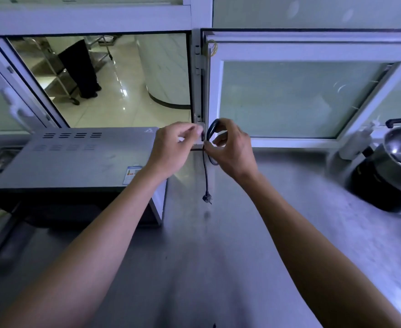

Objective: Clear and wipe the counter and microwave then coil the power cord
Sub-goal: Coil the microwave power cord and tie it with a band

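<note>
Both hands raised above the steel counter (pixel 218 245), just right of the microwave (pixel 76 159). Right hand (pixel 232 152) grips a looped bundle of the black power cord (pixel 212 131), fingers curled round it. Left hand (pixel 171 150) pinches the cord beside the loop. Plug (pixel 207 199) dangles below, just above the counter. Metal pot (pixel 398 147) far right

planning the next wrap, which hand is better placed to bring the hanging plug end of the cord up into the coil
Left, probably. The right hand already pinches the loop of the power cord, so it is busy. The left hand holds only the cord near the top, and the plug hangs just below it.
</note>
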Motion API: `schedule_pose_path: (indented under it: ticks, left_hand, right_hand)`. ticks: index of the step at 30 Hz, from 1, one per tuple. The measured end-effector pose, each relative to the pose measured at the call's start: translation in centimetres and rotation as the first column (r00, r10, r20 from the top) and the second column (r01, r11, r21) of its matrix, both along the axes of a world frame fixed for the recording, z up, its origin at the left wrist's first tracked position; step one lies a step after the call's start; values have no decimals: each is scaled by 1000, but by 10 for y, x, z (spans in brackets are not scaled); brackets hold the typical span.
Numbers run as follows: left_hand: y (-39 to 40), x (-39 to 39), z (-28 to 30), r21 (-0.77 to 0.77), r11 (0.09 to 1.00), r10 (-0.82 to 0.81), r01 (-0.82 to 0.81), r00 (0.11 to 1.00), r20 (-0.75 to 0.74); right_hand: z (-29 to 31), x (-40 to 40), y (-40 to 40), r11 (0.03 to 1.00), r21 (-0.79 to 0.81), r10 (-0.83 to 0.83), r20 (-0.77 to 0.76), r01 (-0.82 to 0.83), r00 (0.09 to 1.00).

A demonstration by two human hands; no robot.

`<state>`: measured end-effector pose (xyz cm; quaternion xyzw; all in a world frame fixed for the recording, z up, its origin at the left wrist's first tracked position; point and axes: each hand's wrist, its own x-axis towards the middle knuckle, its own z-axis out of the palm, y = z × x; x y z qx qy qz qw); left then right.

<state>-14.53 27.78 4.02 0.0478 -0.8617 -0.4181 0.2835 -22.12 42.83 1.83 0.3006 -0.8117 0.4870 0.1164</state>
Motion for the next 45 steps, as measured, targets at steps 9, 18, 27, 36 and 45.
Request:
schedule_pose_path:
  ticks: [9, 18, 27, 36, 45]
  left_hand:
    - [-34, -14, -68, -130, 985, -61, 115, 930, 361]
    - [-19, -64, -91, -258, 957, -89, 133, 980, 175]
    - [-12, -102, -110, -269, 952, -127, 150, 987, 99]
    - [-10, -107, -121, -287, 946, -151, 150, 988, 21]
    - [-22, -90, -103, -271, 922, -277, 276, 960, 34]
  right_hand:
    - [23, 1, -17, 995, -77, -55, 48, 59, 997]
    - [30, -23, -24, 926, -311, -140, 239, 212, 961]
    - [25, -52, -24, 882, -345, -206, 330, 321, 921]
    - [14, -69, -2, 847, -359, -205, 459, 392, 864]
    - [-11, -82, 21, 857, -326, -33, 739, 400, 673]
